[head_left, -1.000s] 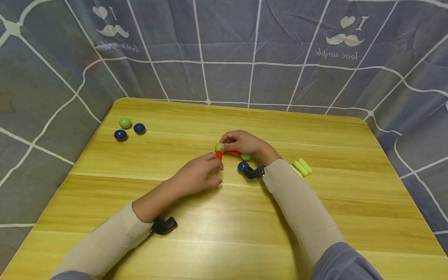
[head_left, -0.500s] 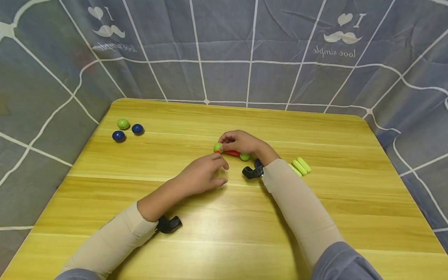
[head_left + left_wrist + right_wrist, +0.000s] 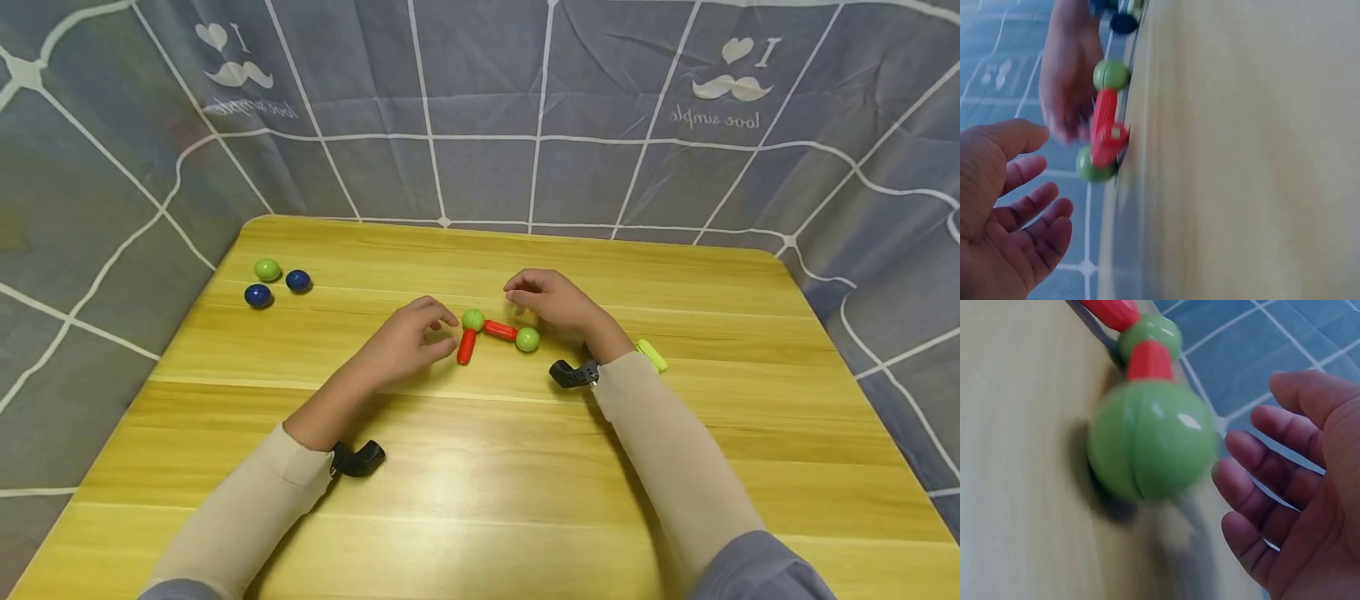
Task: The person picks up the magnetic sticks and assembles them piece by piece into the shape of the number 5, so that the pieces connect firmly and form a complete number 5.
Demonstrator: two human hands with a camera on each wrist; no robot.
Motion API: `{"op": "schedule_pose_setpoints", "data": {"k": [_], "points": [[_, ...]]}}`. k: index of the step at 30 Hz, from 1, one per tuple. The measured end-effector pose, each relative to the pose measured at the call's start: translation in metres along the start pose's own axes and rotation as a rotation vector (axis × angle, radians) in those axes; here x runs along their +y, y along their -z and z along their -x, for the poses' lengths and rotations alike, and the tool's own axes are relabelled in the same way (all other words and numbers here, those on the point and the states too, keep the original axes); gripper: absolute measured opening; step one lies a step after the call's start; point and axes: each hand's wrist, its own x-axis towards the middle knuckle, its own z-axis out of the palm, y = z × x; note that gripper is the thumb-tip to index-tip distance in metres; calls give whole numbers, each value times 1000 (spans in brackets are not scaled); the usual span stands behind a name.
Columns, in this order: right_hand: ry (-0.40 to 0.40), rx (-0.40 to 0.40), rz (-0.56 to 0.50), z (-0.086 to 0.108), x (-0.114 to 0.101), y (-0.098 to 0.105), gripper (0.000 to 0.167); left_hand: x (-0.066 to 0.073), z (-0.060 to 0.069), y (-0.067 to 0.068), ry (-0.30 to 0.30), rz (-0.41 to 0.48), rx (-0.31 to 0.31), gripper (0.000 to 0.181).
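On the wooden table, a joined toy piece forms a bent shape. Its corner is a green ball, from which one red rod points toward the person. A second red rod runs right to another green ball, which looms large in the right wrist view. My left hand hovers just left of the piece, fingers loosely bent and holding nothing. Above and right of the piece is my right hand, apart from it, also holding nothing. In the right wrist view its fingers are relaxed beside the nearer ball.
Two blue balls, one of them nearer, and a green ball lie at the table's far left. A yellow-green rod shows beside the right wrist, which covers others. A blue ball appears in the left wrist view. Grey curtain surrounds the table.
My right hand has let go of the corner ball and moved right and up. My left hand has drawn back left and away from the person, uncovering the rod.
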Motion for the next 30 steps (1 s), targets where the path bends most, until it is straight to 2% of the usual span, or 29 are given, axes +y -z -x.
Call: {"op": "schedule_pose_setpoints", "data": {"k": [3,8,11,15,18,21,25,30], "points": [[4,35,102,16,0,15,29,-9,-9,3,36,63,-3,26],[-36,82,288,52,7,42,31,-17,-27,0,36,156,-83,33],[-88,70,337,76,14,63,35,-16,-33,-4,33,180,-118,36],[-160,-5,375,101,24,83,39,-16,-35,-7,62,177,-143,34],[-174,-49,392,109,31,86,36,-21,-35,-9,104,185,-135,31],[-167,-56,395,114,37,84,32,-29,-34,-11,138,237,-118,29],[-168,-10,406,119,42,81,31,-36,-34,-13,162,296,-118,29],[-198,55,421,135,41,87,37,-37,-31,-13,144,317,-136,38]]}}
